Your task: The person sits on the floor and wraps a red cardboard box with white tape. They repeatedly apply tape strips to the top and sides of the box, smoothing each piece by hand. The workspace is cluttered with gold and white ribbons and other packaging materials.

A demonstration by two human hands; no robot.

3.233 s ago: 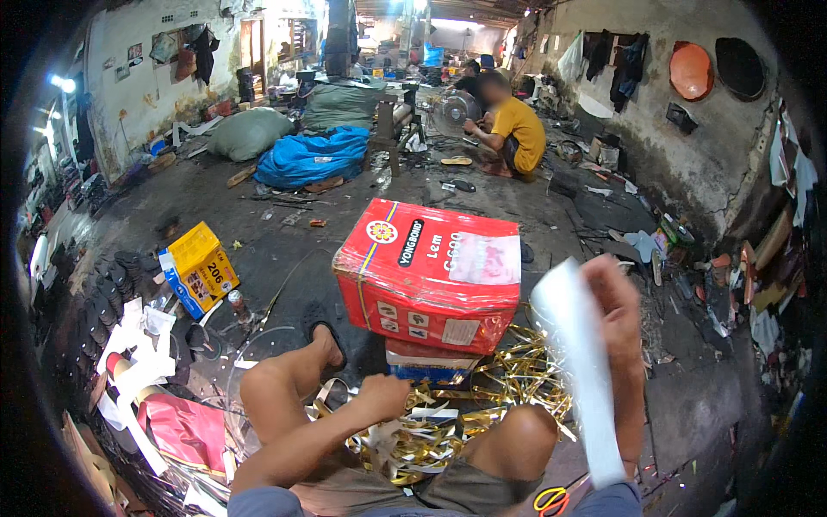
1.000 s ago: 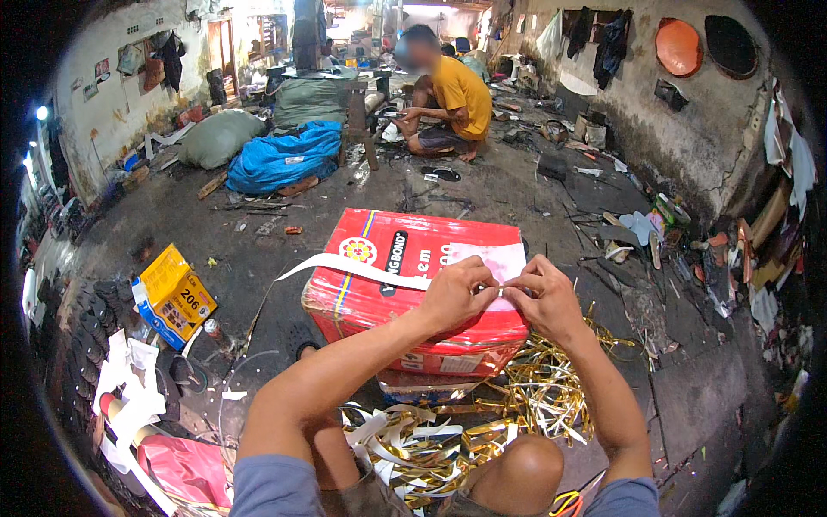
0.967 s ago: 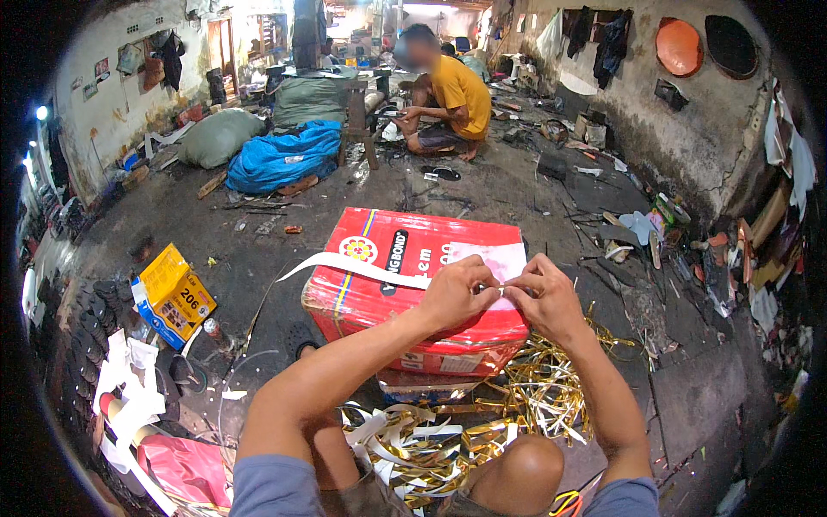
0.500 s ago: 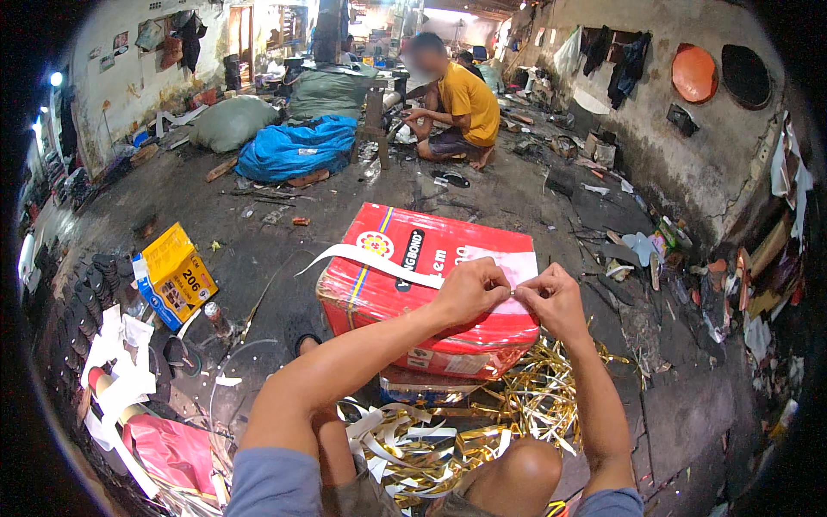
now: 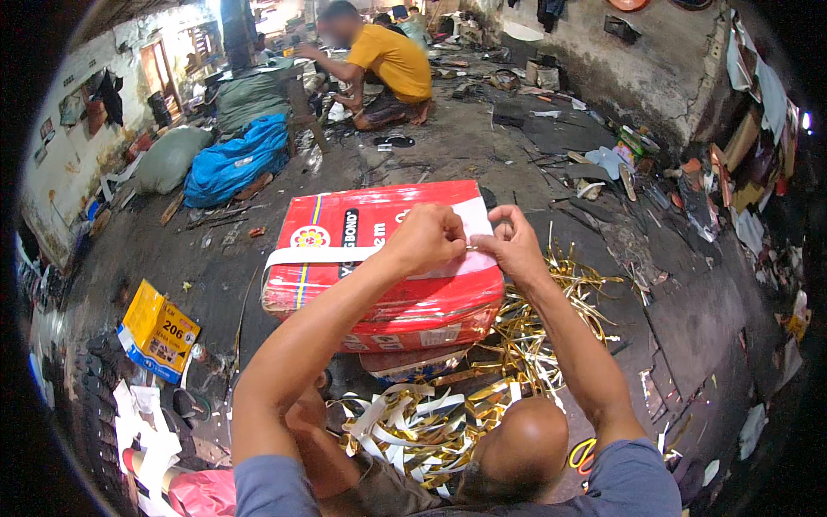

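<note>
A red carton (image 5: 379, 302) wrapped in clear film stands before me, and both my hands are over its top. My left hand (image 5: 426, 239) is closed in a pinch at the end of a long white strip (image 5: 323, 255). The strip runs left across the carton, and its other end hangs over the left edge. My right hand (image 5: 514, 247) is close beside it, thumb and fingers curled together. A tiny shiny piece (image 5: 470, 248) shows between the two hands, too small to name. Under my hands lies a pale pink sheet (image 5: 472, 217).
Gold and white strips (image 5: 405, 435) lie heaped around my legs. Scissors with yellow and orange handles (image 5: 582, 455) rest near my right knee. A yellow box (image 5: 161, 327) stands at the left. Beyond, a person in a yellow shirt (image 5: 392, 65) squats near a blue sack (image 5: 237, 162).
The view has shifted, so the carton appears farther left. The strip's free end has dropped onto the carton's left edge. My right hand's fingers have lifted a little. The other person has stretched out an arm.
</note>
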